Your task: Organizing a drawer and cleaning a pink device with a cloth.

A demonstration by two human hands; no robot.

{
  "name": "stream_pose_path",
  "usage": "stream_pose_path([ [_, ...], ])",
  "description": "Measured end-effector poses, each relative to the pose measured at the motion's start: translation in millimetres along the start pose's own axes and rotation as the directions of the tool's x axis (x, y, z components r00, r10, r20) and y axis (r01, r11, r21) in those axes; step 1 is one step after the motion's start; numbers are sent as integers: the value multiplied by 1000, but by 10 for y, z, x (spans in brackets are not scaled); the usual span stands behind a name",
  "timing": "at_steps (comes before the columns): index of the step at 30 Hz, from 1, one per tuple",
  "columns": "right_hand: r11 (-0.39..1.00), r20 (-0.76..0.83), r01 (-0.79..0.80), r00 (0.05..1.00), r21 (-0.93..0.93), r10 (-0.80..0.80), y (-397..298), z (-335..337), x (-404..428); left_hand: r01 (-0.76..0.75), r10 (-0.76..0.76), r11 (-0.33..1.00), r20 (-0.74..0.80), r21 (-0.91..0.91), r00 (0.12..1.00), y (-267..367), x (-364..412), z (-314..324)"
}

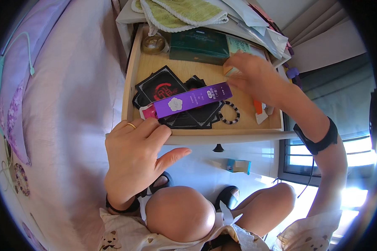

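My left hand (138, 153) hooks its fingers over the front edge of the wooden drawer (245, 131), its thumb held apart; the fingertips are hidden. Just beyond them a pink packet (149, 111) sticks out of the end of a slim purple carton (191, 100). That carton lies across several black square packets (163, 86) with red print. My right hand (254, 77), blurred, is inside the drawer at the right. A small orange-and-tan box (228, 71) shows between its fingers and thumb; I cannot tell whether it is gripped.
A dark green box (199, 45), a tape roll (153, 44) and a pale green packet (238, 45) line the drawer's back. A beaded bracelet (229, 112) lies right of the purple carton. A green towel (188, 14) drapes above. A bed (78, 109) borders the left; a blue box (238, 165) is on the floor.
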State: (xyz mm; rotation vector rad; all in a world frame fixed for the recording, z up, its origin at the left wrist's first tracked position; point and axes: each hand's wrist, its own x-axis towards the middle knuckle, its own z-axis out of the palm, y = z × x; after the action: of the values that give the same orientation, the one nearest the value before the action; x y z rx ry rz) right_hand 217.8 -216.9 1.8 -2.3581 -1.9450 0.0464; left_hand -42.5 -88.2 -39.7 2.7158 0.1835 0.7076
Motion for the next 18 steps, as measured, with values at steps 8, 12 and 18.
stream_pose_path([
  [8, 991, 222, 134, 967, -17, -126, -337, 163, 61, -23, 23, 1000, 3, 1, 1000, -17, 12, 18],
  [12, 997, 150, 6, 989, 78, -17, -300, 126, 61, -10, 10, 1000, 9, 6, 1000, -6, -7, -3],
  [18, 999, -57, -35, 998, -39, 32, -133, 63, 67, -12, 11, 1000, 15, 19, 1000, -18, -18, 8],
])
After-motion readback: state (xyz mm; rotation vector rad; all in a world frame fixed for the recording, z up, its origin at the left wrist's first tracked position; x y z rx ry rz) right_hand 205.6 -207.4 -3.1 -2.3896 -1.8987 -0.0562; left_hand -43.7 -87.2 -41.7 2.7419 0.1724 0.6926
